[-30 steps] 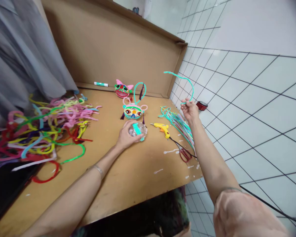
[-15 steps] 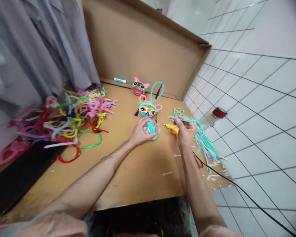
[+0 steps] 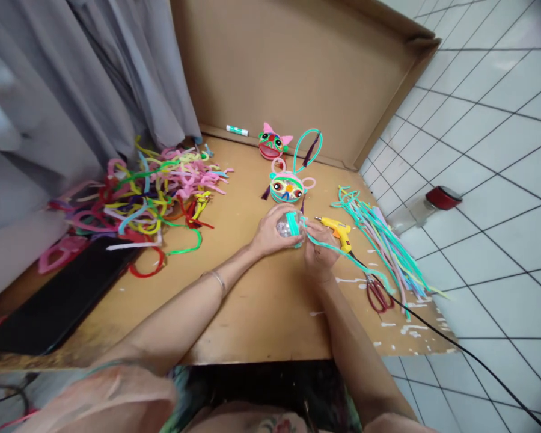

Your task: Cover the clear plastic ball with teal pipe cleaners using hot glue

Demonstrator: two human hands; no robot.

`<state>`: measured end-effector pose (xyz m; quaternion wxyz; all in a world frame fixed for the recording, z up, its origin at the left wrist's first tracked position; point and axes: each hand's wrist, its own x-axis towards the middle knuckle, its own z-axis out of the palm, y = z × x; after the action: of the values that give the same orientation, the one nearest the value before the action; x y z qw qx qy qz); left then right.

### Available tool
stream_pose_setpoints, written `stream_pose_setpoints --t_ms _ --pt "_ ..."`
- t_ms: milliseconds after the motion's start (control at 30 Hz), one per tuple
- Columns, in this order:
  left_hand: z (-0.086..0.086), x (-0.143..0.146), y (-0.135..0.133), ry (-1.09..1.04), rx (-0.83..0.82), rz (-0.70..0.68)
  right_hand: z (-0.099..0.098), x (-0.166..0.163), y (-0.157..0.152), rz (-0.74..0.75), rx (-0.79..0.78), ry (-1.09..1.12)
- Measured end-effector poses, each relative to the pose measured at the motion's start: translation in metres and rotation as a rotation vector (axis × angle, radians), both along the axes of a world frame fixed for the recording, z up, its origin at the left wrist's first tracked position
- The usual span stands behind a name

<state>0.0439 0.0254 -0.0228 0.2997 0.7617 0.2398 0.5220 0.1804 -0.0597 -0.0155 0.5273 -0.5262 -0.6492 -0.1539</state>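
My left hand [image 3: 270,231] is closed around a clear plastic ball [image 3: 284,225] that has a turquoise band across it. My right hand [image 3: 321,249] pinches a turquoise pipe cleaner [image 3: 338,249] at the ball's right side; its long tail trails right over the table. Just beyond the right hand lies a yellow hot glue gun [image 3: 338,230], nozzle to the left. A decorated face ball [image 3: 287,187] with pink loop ears and dark tassels sits behind the clear ball. Farther back stands a red-mouthed face ball [image 3: 272,144] with pink pointed ears.
Tangled pipe cleaners [image 3: 162,192] heap at the left beside a black tray-like slab [image 3: 67,294]. Straight pipe cleaners [image 3: 388,246] and red-handled scissors [image 3: 379,294] lie right, near the black cord [image 3: 460,346]. A glue stick [image 3: 237,130], cardboard wall [image 3: 293,72] and red-lidded jar [image 3: 442,198] stand behind.
My right hand has moved left from above the glue gun, bringing the turquoise pipe cleaner to the ball. The glue gun and scissors are now more exposed. The view has shifted.
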Motion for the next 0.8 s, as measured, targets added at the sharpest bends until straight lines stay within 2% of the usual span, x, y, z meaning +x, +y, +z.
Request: stream_pose_setpoints --t_ms 200,333,500,667,800 --pt "-0.002 -0.0011 0.0006 0.01 0.043 -0.018 0.0017 -0.0001 -0.0008 -0.057 0.003 -0.101" --pt "-0.0015 -0.0012 -0.0004 -0.005 0.062 -0.024 0.001 0.0025 0.0023 -0.027 0.063 -0.149" --pt "-0.0021 -0.0003 -0.0005 0.01 0.044 -0.024 -0.0018 0.0058 0.0035 0.005 0.026 -0.172" --pt "-0.0047 0.0004 0.0004 -0.004 0.076 -0.035 -0.0007 0.0028 0.0044 -0.026 0.136 -0.252" --pt "-0.0046 0.0007 0.0004 -0.033 0.1 -0.034 0.0039 -0.0008 0.0042 -0.049 0.157 -0.304"
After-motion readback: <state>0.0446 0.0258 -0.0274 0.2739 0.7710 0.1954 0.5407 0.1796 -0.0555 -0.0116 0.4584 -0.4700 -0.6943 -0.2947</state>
